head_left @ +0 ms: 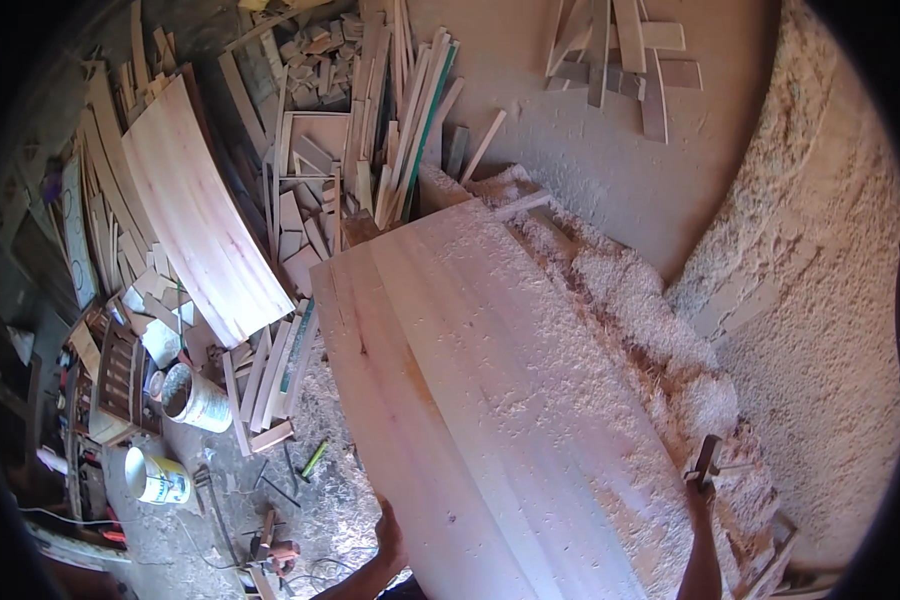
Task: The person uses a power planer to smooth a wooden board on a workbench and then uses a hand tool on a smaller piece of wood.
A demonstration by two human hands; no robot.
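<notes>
A wide wooden panel, made of joined boards and dusted with shavings, lies slanted in front of me. My left hand is closed at the panel's near left edge, thumb side up, its fingers mostly hidden. At the right side of the panel, my right hand is wrapped round a small dark block-shaped tool. This tool stands up above the fist, and its exact kind is too small to make out.
Heaped shavings line the panel's right side. Another pale panel leans among offcuts and strips at left. Two white buckets, a green-handled tool and a reddish power tool with cords are on the floor.
</notes>
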